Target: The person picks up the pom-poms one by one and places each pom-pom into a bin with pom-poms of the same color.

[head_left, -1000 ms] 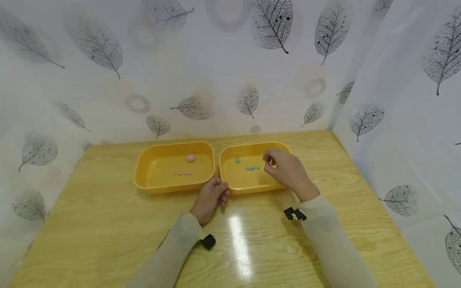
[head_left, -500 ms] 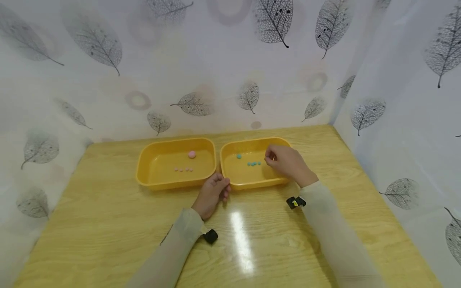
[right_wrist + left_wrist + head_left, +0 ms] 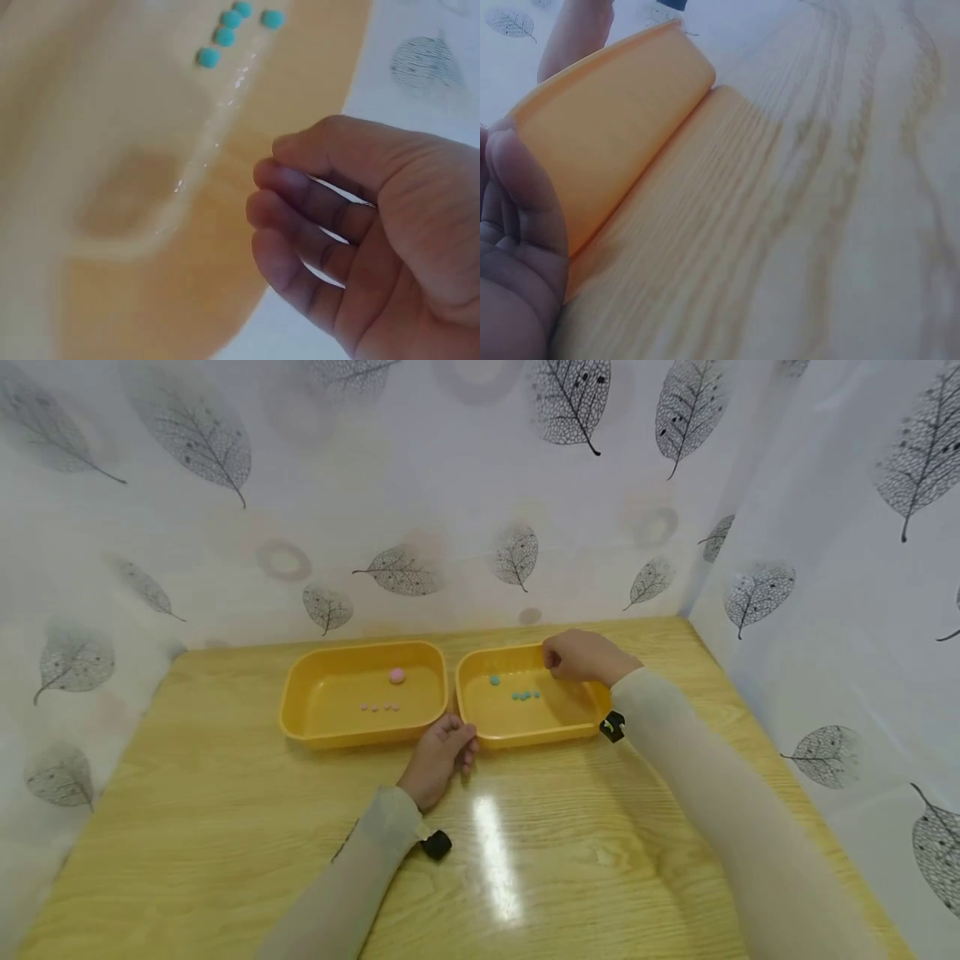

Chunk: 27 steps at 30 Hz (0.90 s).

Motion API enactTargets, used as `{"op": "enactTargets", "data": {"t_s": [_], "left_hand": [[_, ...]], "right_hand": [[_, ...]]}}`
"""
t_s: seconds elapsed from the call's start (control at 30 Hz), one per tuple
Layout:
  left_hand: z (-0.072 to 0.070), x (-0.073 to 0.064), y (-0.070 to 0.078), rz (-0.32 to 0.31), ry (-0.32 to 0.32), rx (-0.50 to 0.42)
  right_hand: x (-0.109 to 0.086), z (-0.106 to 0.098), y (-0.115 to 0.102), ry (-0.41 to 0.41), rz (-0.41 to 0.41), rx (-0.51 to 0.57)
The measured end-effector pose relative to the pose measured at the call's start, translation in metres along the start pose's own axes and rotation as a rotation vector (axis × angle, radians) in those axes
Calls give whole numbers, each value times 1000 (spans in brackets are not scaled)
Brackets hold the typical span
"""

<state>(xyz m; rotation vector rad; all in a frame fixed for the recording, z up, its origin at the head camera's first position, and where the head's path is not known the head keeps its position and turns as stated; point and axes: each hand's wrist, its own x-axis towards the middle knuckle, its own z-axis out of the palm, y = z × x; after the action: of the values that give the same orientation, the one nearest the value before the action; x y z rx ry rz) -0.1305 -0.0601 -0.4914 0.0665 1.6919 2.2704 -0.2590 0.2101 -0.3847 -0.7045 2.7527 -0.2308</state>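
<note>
Two yellow trays lie side by side on the table. In the head view my left hand (image 3: pixel 437 764) holds the near left corner of the right tray (image 3: pixel 517 720), its thumb at the rim; the left wrist view shows this thumb (image 3: pixel 525 169) against the tray wall. Over the far right part of that tray is my right hand (image 3: pixel 587 656), fingers loosely curved. The right wrist view shows nothing between its fingers (image 3: pixel 281 255). Inside this tray are several small turquoise balls (image 3: pixel 522 697) in a row and a larger turquoise ball (image 3: pixel 495 680).
The left tray (image 3: pixel 322 697) contains a large pink ball (image 3: pixel 397 676) and several tiny pink balls (image 3: pixel 374 708). A leaf-patterned white curtain (image 3: pixel 465 485) surrounds the wooden table (image 3: pixel 225 827) at the back and sides.
My right hand has moved away from me, from the tray's right middle toward its far rim, and its fingers now point lower. The left hand stays at the corner; the balls have not moved.
</note>
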Motion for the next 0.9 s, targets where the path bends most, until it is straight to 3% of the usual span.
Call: {"op": "enactTargets", "data": {"t_s": [0.1,0.37,0.9], "left_hand": [[-1,0,0,-8,8,-6],[-1,1,-2,-12,-2,-6],[0,1,-1,-19,8,0]], "right_hand": [[11,-2,-1,-74,-27,-48],[26,-2,-14,-243,-4,-156],[40,6,-24,-349,-85,-135]]}}
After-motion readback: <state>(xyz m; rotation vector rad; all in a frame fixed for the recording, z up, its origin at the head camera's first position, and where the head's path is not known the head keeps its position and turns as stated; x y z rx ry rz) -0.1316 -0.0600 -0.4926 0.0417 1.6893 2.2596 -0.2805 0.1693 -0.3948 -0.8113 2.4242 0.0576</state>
